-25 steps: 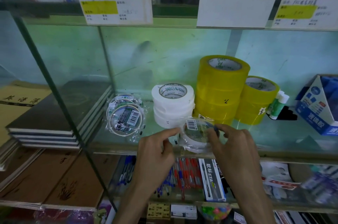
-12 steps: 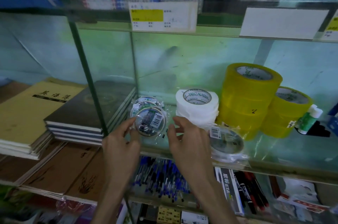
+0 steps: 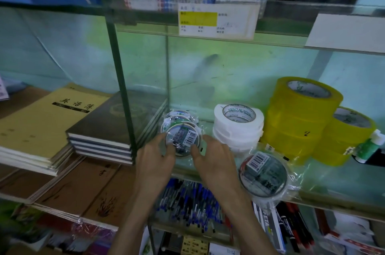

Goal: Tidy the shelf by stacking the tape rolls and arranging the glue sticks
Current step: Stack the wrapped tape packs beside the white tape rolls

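Note:
A plastic-wrapped tape pack (image 3: 182, 139) with a barcode label leans at the left end of the glass shelf (image 3: 333, 179). My left hand (image 3: 155, 155) pinches its left edge and my right hand (image 3: 214, 157) pinches its right edge. A second wrapped tape pack (image 3: 263, 174) lies flat near the shelf's front edge, right of my right hand. Behind stand a stack of white tape rolls (image 3: 237, 126), a tall stack of yellow tape rolls (image 3: 302, 115) and a shorter yellow stack (image 3: 345, 137). A green glue bottle (image 3: 370, 146) leans at the far right.
A green metal upright (image 3: 120, 79) and a glass divider bound the compartment on the left, with stacked notebooks (image 3: 100, 127) beyond. Pens (image 3: 187, 200) and markers fill the shelf below. Price labels (image 3: 216, 21) hang on the shelf edge above.
Both hands let go of the wrapped tape pack at the shelf front and moved left to the leaning tape pack, which they now hold. The view shifted left and closer.

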`<move>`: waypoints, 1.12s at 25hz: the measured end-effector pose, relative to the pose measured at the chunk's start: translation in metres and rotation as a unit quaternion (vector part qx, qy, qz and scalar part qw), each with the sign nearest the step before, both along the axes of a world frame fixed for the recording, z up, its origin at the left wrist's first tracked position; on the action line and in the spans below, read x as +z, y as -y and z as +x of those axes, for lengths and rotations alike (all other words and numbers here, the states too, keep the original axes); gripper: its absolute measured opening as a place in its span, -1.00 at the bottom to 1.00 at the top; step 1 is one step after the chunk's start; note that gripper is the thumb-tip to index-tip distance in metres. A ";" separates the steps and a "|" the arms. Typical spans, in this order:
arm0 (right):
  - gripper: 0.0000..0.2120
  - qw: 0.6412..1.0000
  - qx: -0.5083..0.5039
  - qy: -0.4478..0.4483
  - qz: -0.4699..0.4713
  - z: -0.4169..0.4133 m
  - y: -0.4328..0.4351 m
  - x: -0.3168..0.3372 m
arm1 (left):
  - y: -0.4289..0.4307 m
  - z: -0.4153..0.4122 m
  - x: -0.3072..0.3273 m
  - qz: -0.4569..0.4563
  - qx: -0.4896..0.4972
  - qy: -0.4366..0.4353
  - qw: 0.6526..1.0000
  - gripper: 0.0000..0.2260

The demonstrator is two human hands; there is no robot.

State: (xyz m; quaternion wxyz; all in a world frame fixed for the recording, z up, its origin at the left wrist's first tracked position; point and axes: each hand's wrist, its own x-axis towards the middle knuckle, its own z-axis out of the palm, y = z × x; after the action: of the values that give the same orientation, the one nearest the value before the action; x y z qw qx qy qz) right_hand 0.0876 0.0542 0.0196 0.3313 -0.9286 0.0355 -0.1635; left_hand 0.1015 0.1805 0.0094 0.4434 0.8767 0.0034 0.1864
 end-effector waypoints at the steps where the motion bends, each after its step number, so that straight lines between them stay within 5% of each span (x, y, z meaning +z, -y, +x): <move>1: -0.74 0.999 -0.013 0.022 -0.042 -0.003 0.003 0.003 | 0.002 0.000 0.001 0.006 -0.001 -0.004 1.000 -0.73; 6: -0.76 0.945 0.018 0.236 -0.227 -0.017 0.030 0.005 | 0.005 0.000 -0.001 0.014 0.003 0.006 1.000 -0.77; 11: -0.62 0.922 0.072 0.277 -0.259 -0.010 0.053 0.002 | 0.013 -0.002 0.000 0.020 0.016 0.013 1.000 -0.78; 18: -0.60 0.945 0.086 0.130 -0.286 -0.007 0.056 0.011 | 0.015 -0.004 0.002 0.016 0.030 0.001 0.999 -0.79; 22: -0.66 0.976 0.112 0.008 -0.189 0.004 0.035 0.007 | 0.017 -0.006 0.006 0.009 0.024 -0.004 1.000 -0.89; 28: -0.71 0.992 0.083 -0.039 -0.088 0.005 0.018 0.009 | 0.013 -0.006 0.005 -0.026 0.019 -0.018 0.999 -0.81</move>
State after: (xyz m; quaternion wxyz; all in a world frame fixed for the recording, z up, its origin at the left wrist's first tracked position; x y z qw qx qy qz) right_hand 0.0931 0.0362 0.0286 0.2590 -0.9595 -0.0434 -0.1019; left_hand 0.0951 0.1674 0.0140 0.4625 0.8679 0.0327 0.1782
